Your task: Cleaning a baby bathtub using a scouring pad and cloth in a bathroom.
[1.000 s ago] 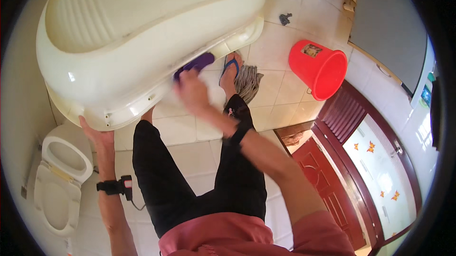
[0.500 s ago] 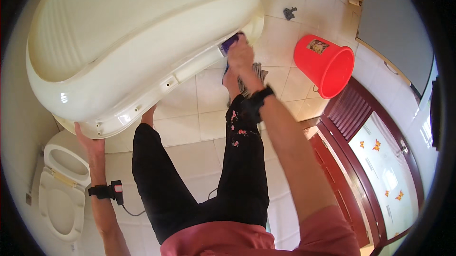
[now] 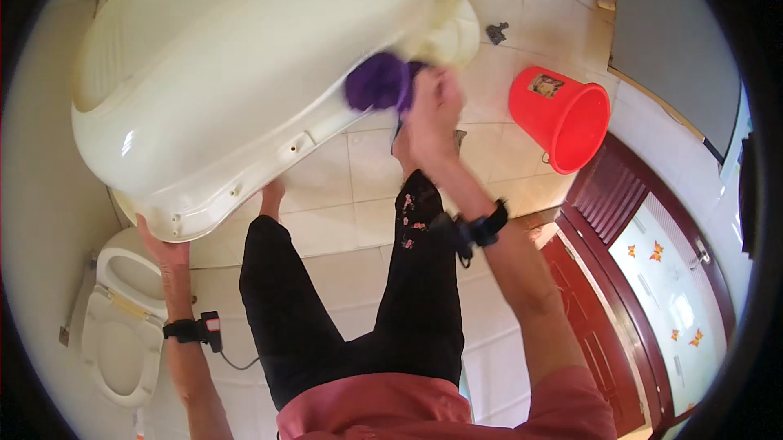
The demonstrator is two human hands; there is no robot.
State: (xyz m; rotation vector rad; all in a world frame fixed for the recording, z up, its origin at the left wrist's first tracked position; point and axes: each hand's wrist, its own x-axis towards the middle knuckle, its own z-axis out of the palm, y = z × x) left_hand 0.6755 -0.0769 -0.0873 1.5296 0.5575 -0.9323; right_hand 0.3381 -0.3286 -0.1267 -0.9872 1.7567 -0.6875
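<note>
A large cream-white bathtub (image 3: 253, 106) is tipped up, filling the upper left. My left hand (image 3: 167, 251) grips its rim at the near left corner, the fingers partly hidden behind the edge. In my right hand (image 3: 435, 114) is a purple cloth (image 3: 375, 84), bunched and hanging against the tub's lower side near its right end. The cloth and hand are smeared by motion. A dark grey cloth (image 3: 461, 138) on the floor is mostly hidden behind my right hand and foot.
On the tiled floor to the right lies a red bucket (image 3: 534, 114) on its side or tilted. A small grey rag (image 3: 497, 33) lies farther off. At left stands a white toilet (image 3: 122, 350) with its lid up; a dark red door (image 3: 583, 318) is at right.
The purple cloth has swung out and spread along the tub's side as my right hand moved slightly right and down. The tub has tilted a little; my left hand stays on its rim.
</note>
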